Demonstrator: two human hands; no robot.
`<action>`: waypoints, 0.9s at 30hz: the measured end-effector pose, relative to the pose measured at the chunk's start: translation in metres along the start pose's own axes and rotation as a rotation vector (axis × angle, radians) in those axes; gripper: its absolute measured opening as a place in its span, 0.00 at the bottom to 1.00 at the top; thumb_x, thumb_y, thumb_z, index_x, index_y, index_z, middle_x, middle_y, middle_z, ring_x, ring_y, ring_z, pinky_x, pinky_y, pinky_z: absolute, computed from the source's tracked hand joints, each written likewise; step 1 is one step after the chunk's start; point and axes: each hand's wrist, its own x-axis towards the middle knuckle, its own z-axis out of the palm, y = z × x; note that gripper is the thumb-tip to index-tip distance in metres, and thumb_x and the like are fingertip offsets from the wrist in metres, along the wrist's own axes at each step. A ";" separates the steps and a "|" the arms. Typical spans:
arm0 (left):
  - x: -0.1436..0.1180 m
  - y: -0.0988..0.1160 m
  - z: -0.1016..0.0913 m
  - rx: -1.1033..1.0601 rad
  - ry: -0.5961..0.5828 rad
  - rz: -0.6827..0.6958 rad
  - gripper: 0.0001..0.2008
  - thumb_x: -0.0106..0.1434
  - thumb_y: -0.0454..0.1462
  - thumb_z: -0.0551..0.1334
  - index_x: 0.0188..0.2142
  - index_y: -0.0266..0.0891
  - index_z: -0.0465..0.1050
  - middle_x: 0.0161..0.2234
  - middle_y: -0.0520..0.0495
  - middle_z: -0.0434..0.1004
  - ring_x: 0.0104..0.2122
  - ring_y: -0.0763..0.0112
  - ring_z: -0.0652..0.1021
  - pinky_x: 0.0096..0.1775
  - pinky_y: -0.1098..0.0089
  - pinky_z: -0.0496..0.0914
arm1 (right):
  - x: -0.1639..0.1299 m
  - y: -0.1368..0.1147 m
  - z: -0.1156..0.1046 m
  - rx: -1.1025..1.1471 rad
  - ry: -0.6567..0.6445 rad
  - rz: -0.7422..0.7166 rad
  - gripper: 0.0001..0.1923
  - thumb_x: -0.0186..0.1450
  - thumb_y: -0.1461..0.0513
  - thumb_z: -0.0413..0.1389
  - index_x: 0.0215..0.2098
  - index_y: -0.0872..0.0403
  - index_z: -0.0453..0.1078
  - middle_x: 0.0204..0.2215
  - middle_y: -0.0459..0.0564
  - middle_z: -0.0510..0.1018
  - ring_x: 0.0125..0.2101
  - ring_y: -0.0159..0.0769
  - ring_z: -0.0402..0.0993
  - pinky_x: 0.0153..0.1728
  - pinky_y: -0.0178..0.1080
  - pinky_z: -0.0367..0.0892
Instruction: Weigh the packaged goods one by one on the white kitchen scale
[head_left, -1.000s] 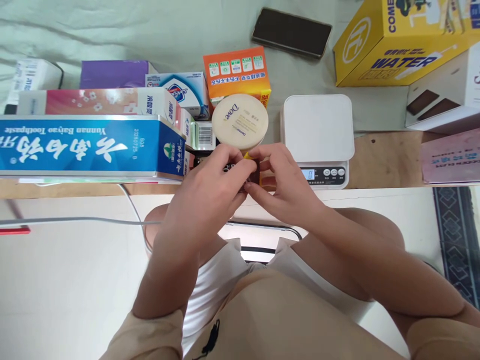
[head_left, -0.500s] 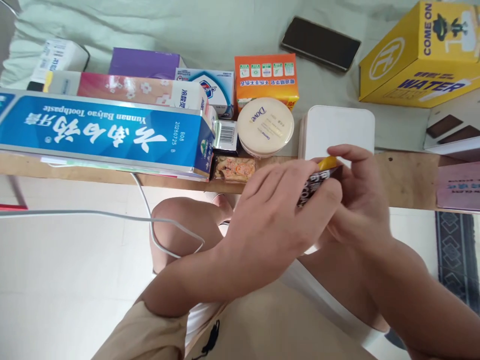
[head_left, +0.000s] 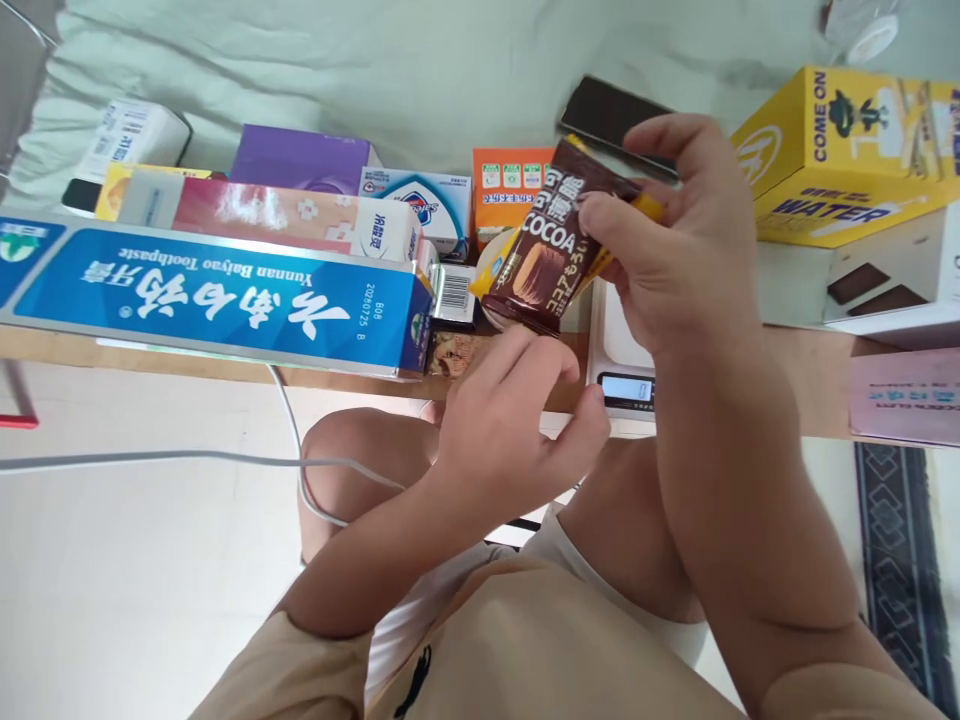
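My right hand (head_left: 667,230) pinches a brown and yellow cocoa biscuit packet (head_left: 547,245) at its right side, thumb on the front. The packet is raised and tilted, its COCOA print turned up. Just below it, my left hand (head_left: 517,410) holds nothing; its fingers are bent, with thumb and forefinger apart. Beneath the right hand lies a white digital scale (head_left: 628,392) with a lit display, partly covered by that hand. A round cream tub (head_left: 491,250) and a small snack packet (head_left: 450,353) are mostly hidden behind the packet and the left hand.
A blue toothpaste box (head_left: 225,290), a pink box (head_left: 270,215), a purple box (head_left: 300,160) and a soap box (head_left: 427,205) stand left. An orange box (head_left: 510,180) and a phone (head_left: 607,115) lie behind. Right are a yellow box (head_left: 855,170) and a pink-purple box (head_left: 907,395). A white cable (head_left: 187,457) hangs in front.
My right hand has lifted the biscuit packet up and left, off from over the scale. The left hand has let go and dropped lower. The scale's display has come into view.
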 end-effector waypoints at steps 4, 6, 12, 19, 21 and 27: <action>0.004 -0.011 -0.005 -0.010 -0.085 -0.077 0.12 0.66 0.35 0.61 0.28 0.41 0.60 0.24 0.55 0.68 0.26 0.75 0.69 0.28 0.68 0.61 | 0.006 -0.021 0.014 -0.112 0.018 0.176 0.17 0.62 0.70 0.62 0.46 0.53 0.64 0.24 0.37 0.73 0.24 0.25 0.71 0.31 0.32 0.68; 0.006 -0.016 -0.007 -0.030 -0.128 -0.129 0.12 0.66 0.35 0.61 0.27 0.41 0.60 0.24 0.54 0.70 0.26 0.75 0.69 0.28 0.68 0.61 | 0.007 -0.027 0.014 -0.300 0.023 0.116 0.10 0.62 0.71 0.60 0.40 0.56 0.68 0.24 0.39 0.75 0.26 0.24 0.70 0.33 0.33 0.66; 0.012 -0.026 -0.008 -0.067 -0.221 -0.247 0.09 0.66 0.36 0.60 0.29 0.41 0.66 0.27 0.53 0.75 0.27 0.74 0.72 0.29 0.69 0.64 | 0.008 -0.018 0.014 -0.569 -0.022 -0.092 0.04 0.65 0.69 0.60 0.35 0.55 0.75 0.37 0.44 0.83 0.39 0.28 0.76 0.45 0.36 0.70; 0.014 -0.019 -0.010 -0.130 -0.235 -0.187 0.15 0.67 0.34 0.60 0.24 0.40 0.60 0.20 0.56 0.65 0.23 0.77 0.65 0.28 0.69 0.60 | 0.000 -0.005 -0.007 -0.425 0.293 -0.426 0.13 0.75 0.65 0.46 0.35 0.51 0.68 0.34 0.51 0.77 0.37 0.33 0.74 0.45 0.39 0.73; 0.015 -0.012 -0.011 -0.178 -0.240 -0.136 0.16 0.66 0.34 0.61 0.24 0.40 0.59 0.20 0.57 0.62 0.22 0.78 0.64 0.27 0.70 0.59 | -0.005 -0.001 -0.019 -0.419 0.368 -0.428 0.14 0.78 0.61 0.44 0.34 0.49 0.65 0.34 0.52 0.77 0.37 0.35 0.75 0.45 0.40 0.74; 0.016 0.016 0.003 -0.474 -0.398 -0.073 0.17 0.70 0.40 0.59 0.24 0.41 0.62 0.18 0.57 0.62 0.20 0.78 0.63 0.26 0.72 0.62 | -0.035 0.005 -0.060 -0.292 0.357 -0.488 0.23 0.76 0.43 0.49 0.31 0.48 0.68 0.28 0.50 0.73 0.31 0.39 0.72 0.36 0.45 0.68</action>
